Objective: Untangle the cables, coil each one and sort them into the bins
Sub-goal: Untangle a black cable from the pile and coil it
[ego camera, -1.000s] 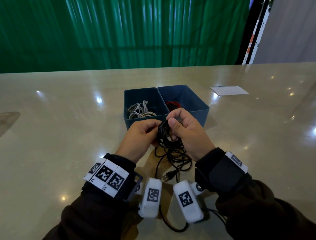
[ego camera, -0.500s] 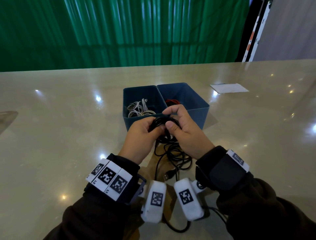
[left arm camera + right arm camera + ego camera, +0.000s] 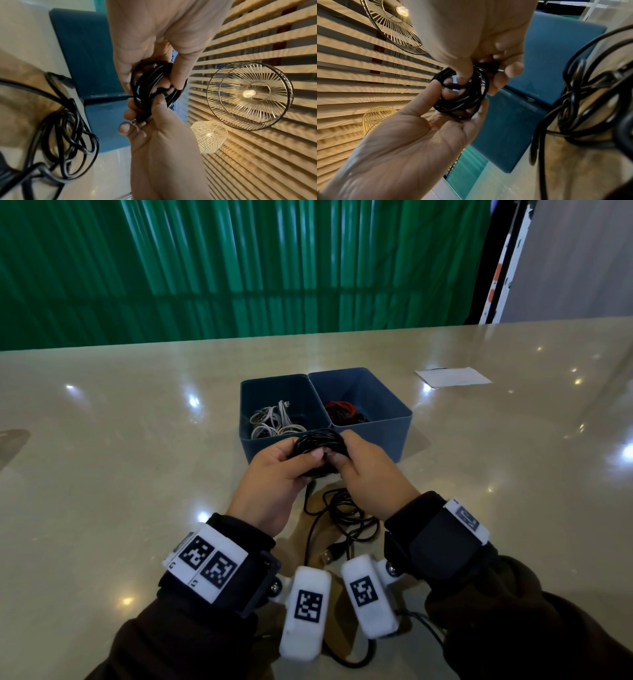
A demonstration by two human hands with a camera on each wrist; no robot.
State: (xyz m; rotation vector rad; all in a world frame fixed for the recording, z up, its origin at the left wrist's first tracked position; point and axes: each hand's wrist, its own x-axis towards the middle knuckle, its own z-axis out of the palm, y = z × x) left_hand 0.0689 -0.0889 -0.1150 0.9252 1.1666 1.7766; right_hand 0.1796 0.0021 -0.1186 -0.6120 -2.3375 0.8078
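Both hands are holding a black cable coil (image 3: 317, 445) just above the near rims of the two blue bins (image 3: 376, 436). The left hand (image 3: 274, 481) is curling its fingers (image 3: 130, 127) around the coil's near side, thumb on top, with the plug end tucked against the palm. The right hand (image 3: 370, 474) is pinching the far side between thumb (image 3: 464, 71) and curled fingers. A loose black cable (image 3: 346, 515) is lying tangled on the table (image 3: 120, 457) below the hands. No readable writing is showing; only square black-and-white markers on the wrist bands (image 3: 209, 563). Compared with half a second earlier, the coil is sitting flatter and tighter between the hands.
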